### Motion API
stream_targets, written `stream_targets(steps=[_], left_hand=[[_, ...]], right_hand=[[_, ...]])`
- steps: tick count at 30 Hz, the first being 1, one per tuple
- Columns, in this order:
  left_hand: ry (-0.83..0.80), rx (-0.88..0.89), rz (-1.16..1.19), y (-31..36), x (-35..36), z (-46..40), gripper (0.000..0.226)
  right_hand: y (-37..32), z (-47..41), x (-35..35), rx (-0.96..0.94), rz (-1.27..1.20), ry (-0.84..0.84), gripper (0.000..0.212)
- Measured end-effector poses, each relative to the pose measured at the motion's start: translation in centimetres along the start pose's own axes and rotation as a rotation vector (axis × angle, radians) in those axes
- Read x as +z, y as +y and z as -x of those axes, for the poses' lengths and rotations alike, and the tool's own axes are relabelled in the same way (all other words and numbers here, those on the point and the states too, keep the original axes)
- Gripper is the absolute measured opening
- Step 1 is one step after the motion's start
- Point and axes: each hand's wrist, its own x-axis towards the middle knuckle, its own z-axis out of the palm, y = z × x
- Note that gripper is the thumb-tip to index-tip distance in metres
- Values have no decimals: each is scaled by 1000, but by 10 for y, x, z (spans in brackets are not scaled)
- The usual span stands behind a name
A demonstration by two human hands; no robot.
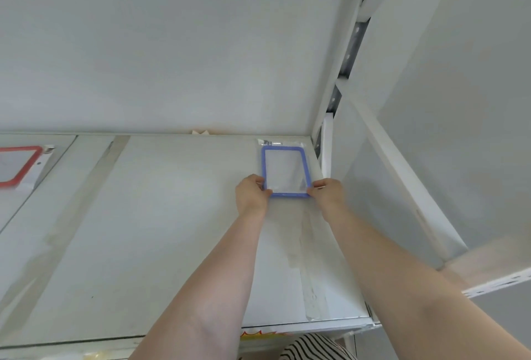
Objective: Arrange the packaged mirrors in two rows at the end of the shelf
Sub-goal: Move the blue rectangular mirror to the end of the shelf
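Observation:
A blue-framed mirror in a clear plastic sleeve lies flat on the white shelf, in its far right corner against the back wall. My left hand pinches the mirror's near left corner. My right hand pinches its near right corner. A red-framed packaged mirror lies at the far left of the shelf, partly cut off by the frame edge.
A white back wall rises behind the shelf, and a slotted metal upright and a white side panel close its right end. Strips of tape cross the shelf surface. The shelf's front edge runs below my arms.

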Motion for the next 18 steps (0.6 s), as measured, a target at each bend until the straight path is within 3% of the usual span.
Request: stream_targets(steps=[6,10,14,18], left_hand=[[11,21,-44,-2,5,0,36],[14,25,-69,-2,3,1,42],[10,41,-141,0,-11,5,46],[-32,96,-221,5,-42,16,45]], right_hand=[[0,-1,0,-17,100,-10,32],[-5,0,-1,-10,226,12,48],[-14,17,-3,-84,330,75,44],[-35,46,3,-176,317,2,41]])
